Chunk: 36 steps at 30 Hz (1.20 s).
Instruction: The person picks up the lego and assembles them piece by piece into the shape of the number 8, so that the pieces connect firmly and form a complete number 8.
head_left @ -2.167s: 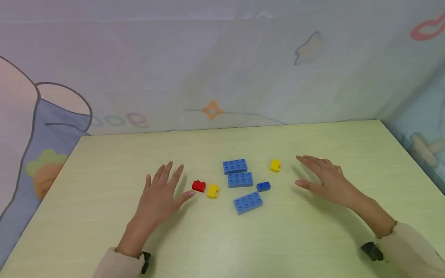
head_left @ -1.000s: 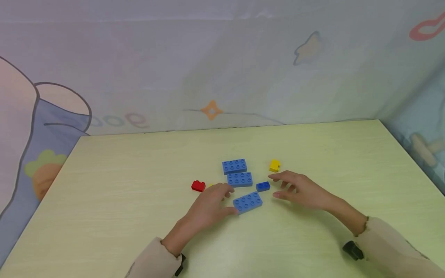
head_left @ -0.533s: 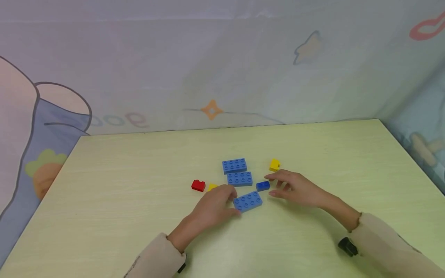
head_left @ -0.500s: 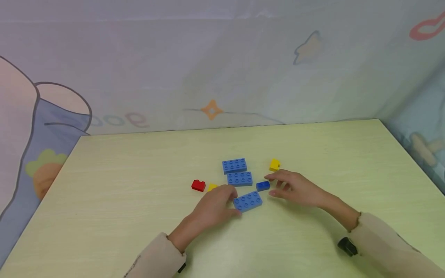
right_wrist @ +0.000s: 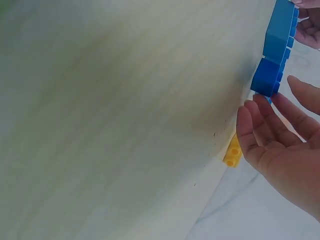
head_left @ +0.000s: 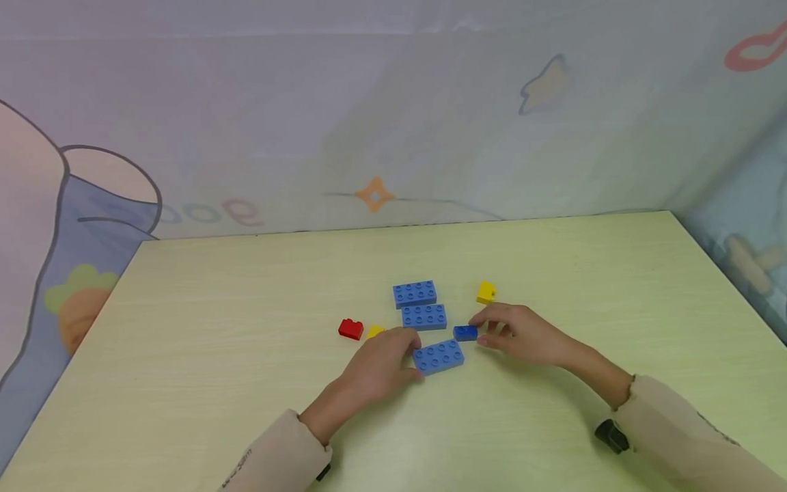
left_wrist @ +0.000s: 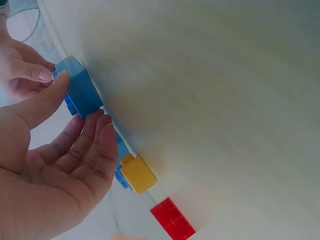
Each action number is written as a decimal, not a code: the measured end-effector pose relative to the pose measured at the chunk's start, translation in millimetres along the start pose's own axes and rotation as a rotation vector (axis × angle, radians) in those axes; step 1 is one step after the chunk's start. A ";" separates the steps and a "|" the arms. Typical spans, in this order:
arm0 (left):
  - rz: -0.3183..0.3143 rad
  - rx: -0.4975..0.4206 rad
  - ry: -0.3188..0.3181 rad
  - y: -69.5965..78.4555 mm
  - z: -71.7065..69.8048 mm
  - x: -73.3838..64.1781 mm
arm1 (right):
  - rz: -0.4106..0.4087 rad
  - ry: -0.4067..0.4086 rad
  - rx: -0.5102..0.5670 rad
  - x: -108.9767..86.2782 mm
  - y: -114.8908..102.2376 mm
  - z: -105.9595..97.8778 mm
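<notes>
The person's left hand [head_left: 376,365] pinched the left end of a light-blue rectangular plastic brick with eight studs [head_left: 438,357], thumb on the near side and fingers on the far; that brick lay slantwise, nearest the person, on the pale wooden surface [head_left: 246,307]; the right hand [head_left: 525,335] had its index finger at a small dark-blue plastic brick [head_left: 465,333], thumb close by its right end, though I couldn't tell whether the two had closed on it; beyond lay a middle light-blue brick [head_left: 424,317] and a far light-blue brick [head_left: 415,294]; a small red plastic brick [head_left: 350,329] sat to the left, beside a partly hidden yellow brick [head_left: 376,331]; another small yellow brick [head_left: 486,292] lay just beyond the right hand.
</notes>
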State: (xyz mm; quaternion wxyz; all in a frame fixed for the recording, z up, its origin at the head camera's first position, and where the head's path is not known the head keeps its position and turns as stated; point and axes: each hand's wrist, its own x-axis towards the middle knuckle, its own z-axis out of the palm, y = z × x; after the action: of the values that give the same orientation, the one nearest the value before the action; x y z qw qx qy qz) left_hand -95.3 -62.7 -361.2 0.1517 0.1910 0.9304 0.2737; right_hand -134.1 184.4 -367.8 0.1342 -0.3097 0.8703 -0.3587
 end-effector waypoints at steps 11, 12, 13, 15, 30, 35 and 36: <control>-0.013 -0.018 -0.018 -0.9 -2.8 1.9 | -0.026 -0.045 0.014 1.4 -2.7 -0.9; -0.013 -0.020 -0.018 -0.9 -2.9 2.0 | -0.025 -0.048 0.010 1.9 -2.6 -0.7; -0.013 -0.021 -0.018 -1.0 -2.9 2.1 | -0.022 -0.054 0.011 2.6 -2.1 -0.3; -0.011 -0.023 -0.017 -1.3 -2.6 2.2 | -0.018 -0.066 0.012 3.9 -0.9 0.5; -0.020 -0.040 -0.008 -1.3 -1.6 3.0 | -0.059 -0.042 -0.053 8.9 -4.6 5.3; -0.029 -0.035 -0.011 -0.3 -1.5 2.9 | 0.010 -0.032 -0.046 6.3 -6.4 4.4; -0.032 -0.036 -0.012 -0.2 -1.5 2.9 | 0.016 -0.029 -0.040 5.8 -7.0 3.8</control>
State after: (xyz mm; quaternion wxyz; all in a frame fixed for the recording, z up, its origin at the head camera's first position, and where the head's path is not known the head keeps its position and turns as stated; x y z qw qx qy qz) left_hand -98.5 -62.2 -360.6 0.1652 0.1748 0.9273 0.2869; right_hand -133.8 174.8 -365.6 0.1435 -0.3107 0.8777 -0.3354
